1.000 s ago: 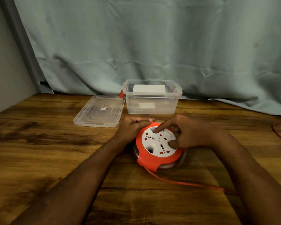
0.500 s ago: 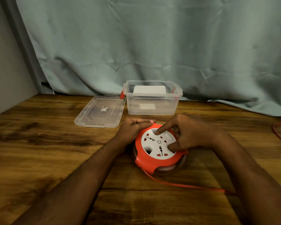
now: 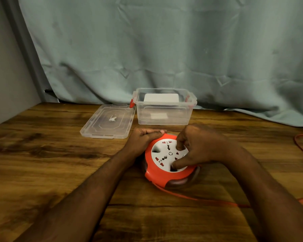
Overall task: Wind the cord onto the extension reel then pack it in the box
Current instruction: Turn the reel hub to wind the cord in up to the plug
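Observation:
A round orange extension reel (image 3: 157, 177) with a white socket face lies flat on the wooden table (image 3: 42, 163). My left hand (image 3: 143, 138) clasps its far left rim. My right hand (image 3: 198, 147) rests on the white face, with a finger and the thumb pressed into its recesses. An orange cord (image 3: 191, 197) runs out of the reel's near side toward the right, passing under my right forearm; another stretch of it curves at the table's right edge. Behind the reel stands a clear plastic box (image 3: 164, 117), open, with red latches.
The box's clear lid (image 3: 108, 122) lies flat to the left of the box. A grey-green curtain (image 3: 164, 49) hangs along the back edge of the table. A grey wall closes off the left side.
The white face of the reel has turned under my right hand; the finger moved from the upper left of the face to its right side. My left hand stayed on the rim.

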Demonstrator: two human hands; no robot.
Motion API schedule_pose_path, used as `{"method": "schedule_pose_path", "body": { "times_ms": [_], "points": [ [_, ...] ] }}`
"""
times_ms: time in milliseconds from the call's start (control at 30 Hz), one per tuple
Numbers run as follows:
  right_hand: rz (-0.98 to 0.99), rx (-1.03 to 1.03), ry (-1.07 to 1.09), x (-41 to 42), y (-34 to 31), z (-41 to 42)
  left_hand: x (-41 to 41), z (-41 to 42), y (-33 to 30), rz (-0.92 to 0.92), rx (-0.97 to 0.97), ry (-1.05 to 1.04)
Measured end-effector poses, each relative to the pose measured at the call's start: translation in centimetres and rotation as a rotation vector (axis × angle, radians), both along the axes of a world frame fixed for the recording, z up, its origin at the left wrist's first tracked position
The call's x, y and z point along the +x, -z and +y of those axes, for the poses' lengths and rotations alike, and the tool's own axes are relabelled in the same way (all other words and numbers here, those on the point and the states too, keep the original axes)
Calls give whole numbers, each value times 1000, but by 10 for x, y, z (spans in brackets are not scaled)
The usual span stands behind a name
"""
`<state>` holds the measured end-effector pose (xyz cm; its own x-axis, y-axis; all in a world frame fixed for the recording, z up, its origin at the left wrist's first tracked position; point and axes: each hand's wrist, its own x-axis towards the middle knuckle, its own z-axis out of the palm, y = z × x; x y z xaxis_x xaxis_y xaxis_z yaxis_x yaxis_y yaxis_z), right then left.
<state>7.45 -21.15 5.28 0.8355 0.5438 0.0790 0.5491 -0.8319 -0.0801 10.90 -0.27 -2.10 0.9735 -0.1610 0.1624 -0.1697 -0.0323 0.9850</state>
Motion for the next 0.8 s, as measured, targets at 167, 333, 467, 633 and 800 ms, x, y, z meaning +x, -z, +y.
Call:
{"method": "schedule_pose_path", "body": {
  "times_ms": [167,333,467,633,800],
  "points": [
    [-145,-25,-11,-3,6,10,0,-1,0,-6,-18,-24],
    [-205,0,-53,-6,12,19,1,0,1,7,-28,-26],
    [-99,35,-63,-4,2,9,2,-1,1,17,-47,-38],
    [184,110,-63,1,-10,-13,0,-1,-1,8,6,-13],
    [183,92,-109,-1,-7,-11,-1,0,-2,18,10,5]
  ]
}}
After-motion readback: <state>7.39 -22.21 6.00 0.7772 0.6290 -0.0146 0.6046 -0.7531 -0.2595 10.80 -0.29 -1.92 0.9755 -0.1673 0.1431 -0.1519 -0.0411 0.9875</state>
